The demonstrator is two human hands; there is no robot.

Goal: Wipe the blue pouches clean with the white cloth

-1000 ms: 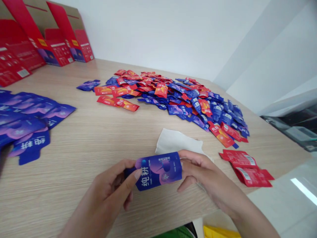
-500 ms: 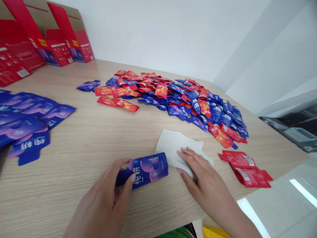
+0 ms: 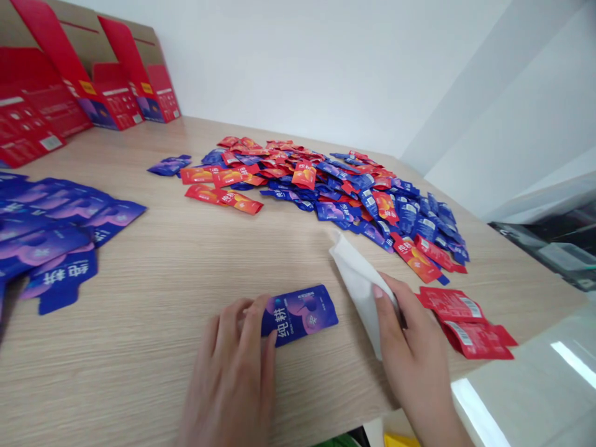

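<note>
A blue folded box (image 3: 302, 312) with white characters lies flat on the wooden table (image 3: 186, 261) near its front edge. My left hand (image 3: 235, 366) rests palm down with its fingers stretched over the box's left end. My right hand (image 3: 410, 338) is closed on a white tissue (image 3: 359, 282) and lifts it off the table, just right of the box. Beyond them lies a broad heap of red and blue sachets (image 3: 335, 186).
Flat blue box blanks (image 3: 51, 230) are spread at the left edge. Red open cartons (image 3: 84, 81) stand at the far left corner by the wall. Two red sachets (image 3: 465, 320) lie by my right hand. The table's right edge drops to a glossy floor.
My right hand let go of the blue box, moved onto the tissue and picked it up. The left hand laid the box down and flattened over its left end.
</note>
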